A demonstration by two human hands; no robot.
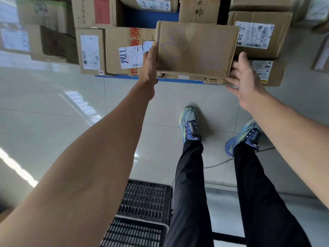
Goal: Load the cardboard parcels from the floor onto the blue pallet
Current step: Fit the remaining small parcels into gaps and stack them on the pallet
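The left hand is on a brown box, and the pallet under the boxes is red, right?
Not quite. The pallet is blue, not red; the head view shows its blue edge. The left hand is indeed on the brown box.

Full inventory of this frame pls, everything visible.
plain parcel: 1, brown, held above pallet's near edge
labelled parcels: at least seven, brown, on pallet
blue pallet: 1, under the parcels
blurred parcels: at least two, brown, far left
slotted grid: 1, black, bottom centre
cable: 1, dark, on floor by right sneaker
floor: pale tiles
sneakers: 2, blue-green, on floor
trousers: black
left hand: flat against plain parcel's left side
right hand: fingers spread at its lower right corner
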